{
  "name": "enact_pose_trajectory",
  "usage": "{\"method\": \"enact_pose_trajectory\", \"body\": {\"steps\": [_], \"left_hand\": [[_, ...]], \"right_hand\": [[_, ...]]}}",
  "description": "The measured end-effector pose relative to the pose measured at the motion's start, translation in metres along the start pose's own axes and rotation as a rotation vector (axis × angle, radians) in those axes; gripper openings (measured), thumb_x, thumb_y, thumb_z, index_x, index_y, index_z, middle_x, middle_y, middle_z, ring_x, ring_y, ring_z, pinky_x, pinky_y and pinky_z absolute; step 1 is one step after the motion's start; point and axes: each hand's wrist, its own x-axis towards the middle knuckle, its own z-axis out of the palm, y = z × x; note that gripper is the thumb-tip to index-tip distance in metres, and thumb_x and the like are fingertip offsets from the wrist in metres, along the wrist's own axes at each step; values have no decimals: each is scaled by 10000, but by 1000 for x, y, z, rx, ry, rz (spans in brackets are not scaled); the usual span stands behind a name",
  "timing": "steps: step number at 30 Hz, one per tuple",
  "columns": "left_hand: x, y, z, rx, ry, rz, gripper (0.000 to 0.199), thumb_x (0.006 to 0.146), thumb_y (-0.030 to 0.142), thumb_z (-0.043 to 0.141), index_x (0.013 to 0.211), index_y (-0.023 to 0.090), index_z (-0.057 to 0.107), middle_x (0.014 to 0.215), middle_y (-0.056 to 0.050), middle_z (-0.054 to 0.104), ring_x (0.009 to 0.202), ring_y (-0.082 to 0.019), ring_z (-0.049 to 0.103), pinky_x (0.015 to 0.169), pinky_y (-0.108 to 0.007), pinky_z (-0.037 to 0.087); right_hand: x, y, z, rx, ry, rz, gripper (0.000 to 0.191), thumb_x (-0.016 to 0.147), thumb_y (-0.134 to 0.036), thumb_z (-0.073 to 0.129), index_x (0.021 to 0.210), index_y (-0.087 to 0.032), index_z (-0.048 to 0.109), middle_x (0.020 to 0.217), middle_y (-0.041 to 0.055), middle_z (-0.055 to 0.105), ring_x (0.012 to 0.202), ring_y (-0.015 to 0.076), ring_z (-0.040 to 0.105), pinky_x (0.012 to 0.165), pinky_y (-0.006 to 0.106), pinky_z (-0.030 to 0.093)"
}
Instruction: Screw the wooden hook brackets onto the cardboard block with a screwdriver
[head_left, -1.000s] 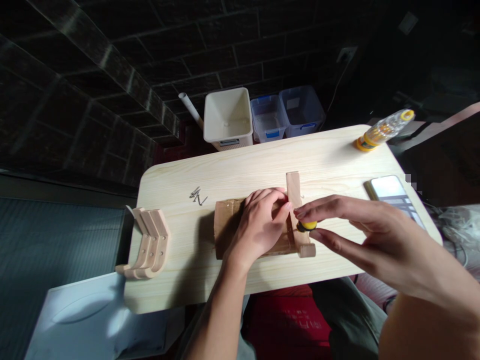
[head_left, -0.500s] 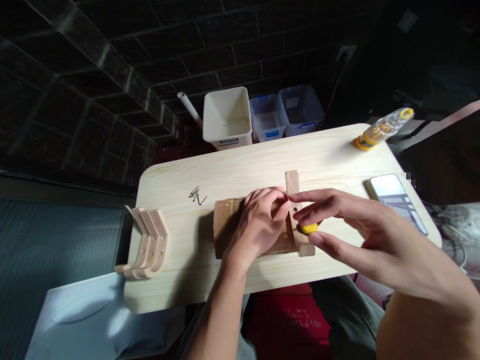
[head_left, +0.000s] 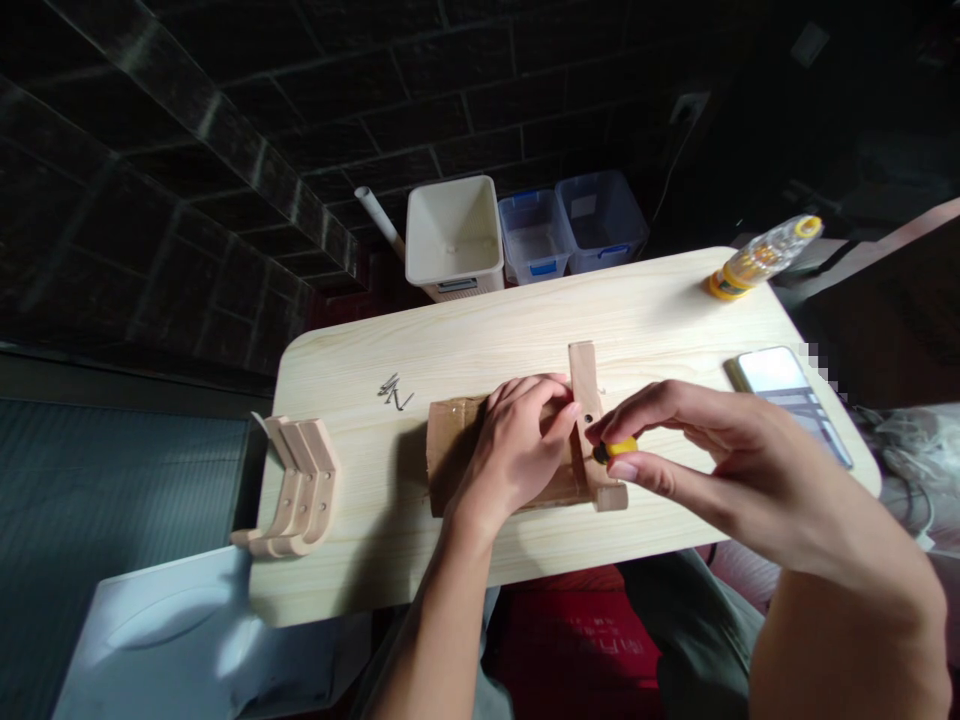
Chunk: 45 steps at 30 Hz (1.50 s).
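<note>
A wooden hook-shaped piece (head_left: pixel 582 368) with a dark hole lies across the right end of a brown cardboard piece (head_left: pixel 450 455). Over the cardboard rests my left hand (head_left: pixel 517 440), fingers bent and close together, thumb and fingertips gripping the wood's left edge. A short yellow and black screwdriver (head_left: pixel 621 449) is pinched between the thumb and fingers of my right hand (head_left: pixel 697 445). Its tip points left at the lower part of the wood; the exact contact is too small to tell.
Several screws (head_left: pixel 394 392) lie left of the cardboard. Joined wooden hooks (head_left: pixel 304 485) stand at the table's (head_left: pixel 480 335) left end. On the right are a clear bottle-shaped container (head_left: pixel 765 258) with a yellow base and a phone (head_left: pixel 795 400). Bins (head_left: pixel 454 235) stand behind the table.
My right hand has closed its spread fingers around the yellow handle, the index finger drawing back from the wood. My left hand stays in place.
</note>
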Motion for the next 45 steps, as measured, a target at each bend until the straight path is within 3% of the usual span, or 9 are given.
{"method": "enact_pose_trajectory", "body": {"steps": [4, 9, 17, 22, 29, 35, 45], "left_hand": [[-1, 1, -1, -10, -7, -1, 98, 992, 314, 593, 990, 283, 686, 1299, 17, 734, 1256, -246, 642, 1172, -445, 420], [-2, 2, -1, 9, 1, -5, 101, 993, 303, 589, 990, 286, 688, 1304, 24, 732, 1256, -236, 639, 1181, -426, 414], [-4, -1, 1, 42, 26, 12, 103, 1000, 311, 589, 994, 283, 688, 1292, 21, 739, 1246, -233, 644, 1175, -413, 425], [-4, -3, 3, 58, 30, 30, 94, 1000, 317, 593, 994, 282, 680, 1288, 12, 741, 1238, -236, 652, 1164, -418, 438], [-5, -4, 4, 30, 38, 23, 103, 991, 307, 589, 1009, 278, 685, 1297, 18, 735, 1251, -224, 641, 1185, -415, 420], [-5, -2, 4, 29, 38, 32, 125, 995, 319, 583, 1028, 267, 691, 1300, 12, 736, 1248, -222, 640, 1173, -416, 423], [-9, -11, 11, 92, 109, 124, 124, 1029, 325, 570, 1051, 267, 678, 1293, 5, 744, 1233, -216, 653, 1148, -413, 438]], "right_hand": [[3, -3, 3, 37, -49, -49, 226, 888, -176, 819, 1089, -274, 787, 1088, 4, 797, 995, 168, 744, 874, 220, 574], [1, -4, 2, 41, -52, 0, 159, 898, -196, 811, 1038, -272, 796, 1076, -1, 798, 1025, 179, 747, 944, 240, 571], [-7, -2, -3, 4, -83, 19, 379, 944, -233, 759, 1316, -302, 752, 1309, 55, 761, 1217, 255, 713, 1072, 331, 559], [-10, -2, -6, -32, -117, 9, 469, 956, -247, 739, 1413, -339, 691, 1382, 46, 730, 1273, 261, 679, 1075, 326, 550], [-6, 0, -6, -36, -66, 27, 404, 951, -258, 755, 1351, -315, 734, 1278, 37, 774, 1141, 225, 730, 1006, 291, 577], [-4, 1, -4, -14, -61, 30, 372, 937, -290, 777, 1309, -286, 758, 1215, 48, 795, 1139, 246, 740, 1034, 340, 586], [-8, 1, 6, 77, 409, -101, 326, 888, -340, 833, 1196, -242, 788, 1159, 66, 796, 999, 222, 771, 887, 333, 657]]}}
